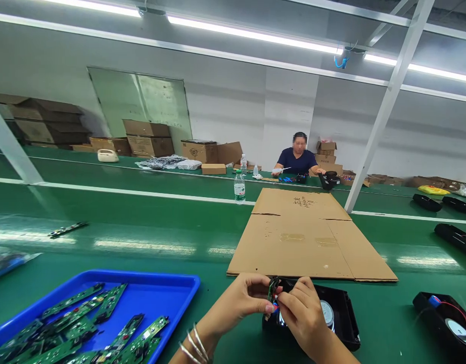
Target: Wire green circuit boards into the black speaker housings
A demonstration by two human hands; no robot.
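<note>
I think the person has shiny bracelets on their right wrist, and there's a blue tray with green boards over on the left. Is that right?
Nearly! The bracelets are on the wrist of the left hand, not the right, as the head view shows. The blue tray with green boards is indeed on the left.

The single view looks from the person's head, behind and above the grip, facing forward and down across the bench [214, 288]. The left hand [250, 296] and right hand [305, 311] are near, low in view; far beyond the grip show a co-worker [296, 161], wall [225, 108] and lights [255, 35].
</note>
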